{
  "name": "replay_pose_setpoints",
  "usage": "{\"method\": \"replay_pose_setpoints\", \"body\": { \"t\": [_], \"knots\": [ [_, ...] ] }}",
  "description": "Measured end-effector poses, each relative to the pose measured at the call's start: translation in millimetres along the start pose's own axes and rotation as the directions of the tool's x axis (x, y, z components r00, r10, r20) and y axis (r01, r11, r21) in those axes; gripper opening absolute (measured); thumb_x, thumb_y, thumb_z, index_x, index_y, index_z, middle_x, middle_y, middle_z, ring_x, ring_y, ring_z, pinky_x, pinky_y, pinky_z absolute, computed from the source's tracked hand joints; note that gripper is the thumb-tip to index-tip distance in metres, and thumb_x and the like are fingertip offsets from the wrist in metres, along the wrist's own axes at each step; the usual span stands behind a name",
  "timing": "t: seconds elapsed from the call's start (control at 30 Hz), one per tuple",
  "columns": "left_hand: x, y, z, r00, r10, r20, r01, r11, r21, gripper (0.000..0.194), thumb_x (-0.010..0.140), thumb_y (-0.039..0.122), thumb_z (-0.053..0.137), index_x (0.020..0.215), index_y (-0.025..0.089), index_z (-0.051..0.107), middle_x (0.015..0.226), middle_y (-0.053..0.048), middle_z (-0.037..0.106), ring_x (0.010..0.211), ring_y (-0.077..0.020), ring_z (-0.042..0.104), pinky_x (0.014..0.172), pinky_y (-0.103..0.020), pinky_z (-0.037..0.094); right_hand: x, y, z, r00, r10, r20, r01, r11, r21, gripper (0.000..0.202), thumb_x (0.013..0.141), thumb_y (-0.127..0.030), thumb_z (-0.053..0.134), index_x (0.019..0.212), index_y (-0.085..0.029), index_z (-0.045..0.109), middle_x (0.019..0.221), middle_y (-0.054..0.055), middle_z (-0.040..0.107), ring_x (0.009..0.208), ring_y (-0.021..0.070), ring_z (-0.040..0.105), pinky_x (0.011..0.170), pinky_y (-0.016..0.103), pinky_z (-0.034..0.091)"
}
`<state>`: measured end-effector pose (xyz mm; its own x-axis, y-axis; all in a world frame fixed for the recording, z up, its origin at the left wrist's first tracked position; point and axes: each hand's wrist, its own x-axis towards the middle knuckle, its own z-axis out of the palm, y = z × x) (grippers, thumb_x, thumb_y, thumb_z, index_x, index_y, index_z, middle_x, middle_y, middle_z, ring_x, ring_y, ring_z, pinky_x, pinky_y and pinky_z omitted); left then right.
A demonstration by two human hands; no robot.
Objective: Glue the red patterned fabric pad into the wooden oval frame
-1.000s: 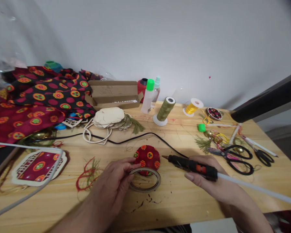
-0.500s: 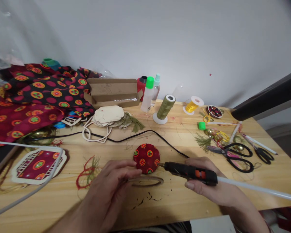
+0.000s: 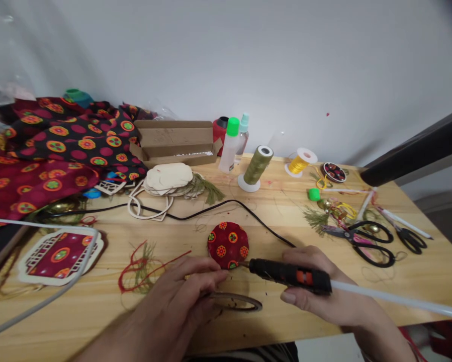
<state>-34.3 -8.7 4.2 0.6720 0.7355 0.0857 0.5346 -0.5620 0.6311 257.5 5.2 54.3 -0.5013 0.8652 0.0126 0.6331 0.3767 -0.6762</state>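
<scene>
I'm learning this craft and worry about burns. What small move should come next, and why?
Probably ease the left hand back slightly: its fingertips are close to the tip of the glue gun, which points their way, near the red disc.

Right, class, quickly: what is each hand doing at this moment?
Left hand: closed on a thin ring, tilted over the table.
Right hand: closed around a black glue gun, its tip by the red patterned disc.
</scene>
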Motion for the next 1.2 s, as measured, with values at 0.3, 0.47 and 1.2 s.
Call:
{"method": "replay_pose_setpoints", "body": {
  "t": [0.3,0.47,1.2],
  "knots": [
    [2,2,-1.1,0.998,0.012,-0.055,-0.013,1.0,-0.019,0.04,0.087,0.013,0.048,0.124,0.028,0.047,0.125,-0.004,0.057,0.12,-0.0205,0.049,0.098,-0.037,0.045,6,-4,7,0.999,0.012,0.032,-0.013,1.0,0.024,0.04,0.08,-0.056,0.053,0.063,-0.02,0.059,0.052,-0.001,0.05,0.048,0.0129,0.047,0.046,0.024,0.04],
    [4,2,-2.5,0.996,0.026,-0.082,-0.025,1.0,0.014,0.038,0.086,0.015,0.05,0.122,0.028,0.05,0.123,-0.005,0.061,0.117,-0.0213,0.053,0.1,-0.041,0.043,4,-5,7,0.999,0.047,-0.008,-0.046,0.998,0.033,0.039,0.081,-0.056,0.053,0.063,-0.021,0.059,0.052,-0.001,0.049,0.048,0.0137,0.046,0.047,0.025,0.041],
    [-1,0,1.3,0.999,0.026,-0.037,-0.022,0.995,0.1,0.041,0.088,0.014,0.047,0.127,0.026,0.043,0.126,-0.005,0.06,0.12,-0.0204,0.051,0.105,-0.043,0.037,-9,6,-2,0.967,0.031,-0.255,-0.038,0.999,-0.022,0.03,0.075,-0.049,0.064,0.088,-0.022,0.064,0.074,0.005,0.064,0.065,0.0203,0.062,0.056,0.03,0.051]
  ]
}}
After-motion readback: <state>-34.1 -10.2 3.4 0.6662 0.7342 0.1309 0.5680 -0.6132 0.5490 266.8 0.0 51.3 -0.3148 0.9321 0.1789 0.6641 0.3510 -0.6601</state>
